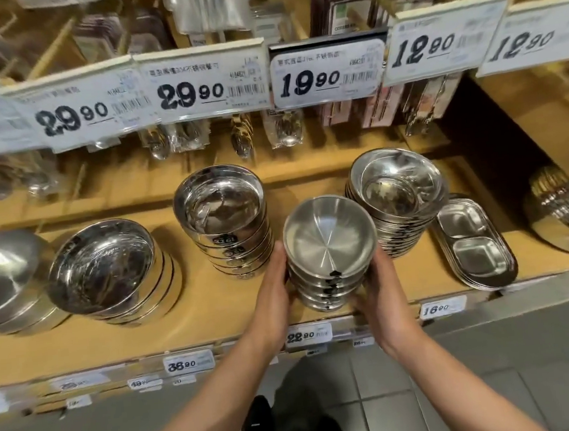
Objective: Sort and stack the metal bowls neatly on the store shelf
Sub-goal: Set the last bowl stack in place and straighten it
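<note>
A stack of several small brushed-metal bowls (328,242) stands near the front of the wooden shelf (196,322). My left hand (272,292) grips its left side and my right hand (380,289) grips its right side, fingers curled round the lower bowls. Behind and left is a taller stack of shiny bowls (223,220) with black stickers. Behind and right is another stack of shallow shiny bowls (400,198). Further left lean a stack of wide bowls (103,269) and a big bowl stack (2,274).
Divided metal trays (474,243) lie to the right of the bowls, and another metal stack (564,208) lies at the far right edge. Price tags (209,81) hang overhead on the upper rail with packaged cutlery behind. Shelf-edge labels (309,334) line the front. Grey tiled floor lies below.
</note>
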`<state>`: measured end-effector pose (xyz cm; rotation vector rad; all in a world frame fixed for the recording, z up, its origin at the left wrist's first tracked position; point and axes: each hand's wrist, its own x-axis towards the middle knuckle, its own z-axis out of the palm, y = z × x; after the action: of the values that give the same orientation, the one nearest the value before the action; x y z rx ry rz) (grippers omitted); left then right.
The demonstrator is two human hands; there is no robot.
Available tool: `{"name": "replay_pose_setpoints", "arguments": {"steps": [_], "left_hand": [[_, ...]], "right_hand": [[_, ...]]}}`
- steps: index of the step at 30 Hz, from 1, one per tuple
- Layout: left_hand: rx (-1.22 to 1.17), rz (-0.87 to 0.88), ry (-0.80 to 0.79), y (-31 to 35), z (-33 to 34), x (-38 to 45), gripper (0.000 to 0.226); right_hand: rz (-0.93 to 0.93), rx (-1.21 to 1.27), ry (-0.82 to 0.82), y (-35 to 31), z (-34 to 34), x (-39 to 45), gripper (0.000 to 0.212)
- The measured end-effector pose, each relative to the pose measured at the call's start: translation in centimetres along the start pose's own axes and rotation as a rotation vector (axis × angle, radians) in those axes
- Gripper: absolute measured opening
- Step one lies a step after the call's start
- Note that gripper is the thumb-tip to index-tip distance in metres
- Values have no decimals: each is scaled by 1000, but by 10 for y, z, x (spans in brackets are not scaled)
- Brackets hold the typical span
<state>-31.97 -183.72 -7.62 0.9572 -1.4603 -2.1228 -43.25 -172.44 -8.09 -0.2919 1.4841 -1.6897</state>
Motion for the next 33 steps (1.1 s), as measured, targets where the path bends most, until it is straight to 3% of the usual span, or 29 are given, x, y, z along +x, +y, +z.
{"name": "replay_pose_setpoints", "arguments": {"steps": [8,13,16,26,33], "left_hand": [[-11,-71,64,10,-13,-31,39],[68,-179,195,16,-47,-71,41],[34,-217,248,25,-81,-99,40],[-59,-28,456,80,-275,-198,25],[-99,-17,581,101,-397,-252,24]], "right_hand": [[107,-63,112,7,-12,-30,34],[243,-270,267,12,-9,-69,38],[239,-299,226,10,13,-89,34],[203,-341,97,30,206,-110,25],[254,-349,-65,72,336,-132,31]]}}
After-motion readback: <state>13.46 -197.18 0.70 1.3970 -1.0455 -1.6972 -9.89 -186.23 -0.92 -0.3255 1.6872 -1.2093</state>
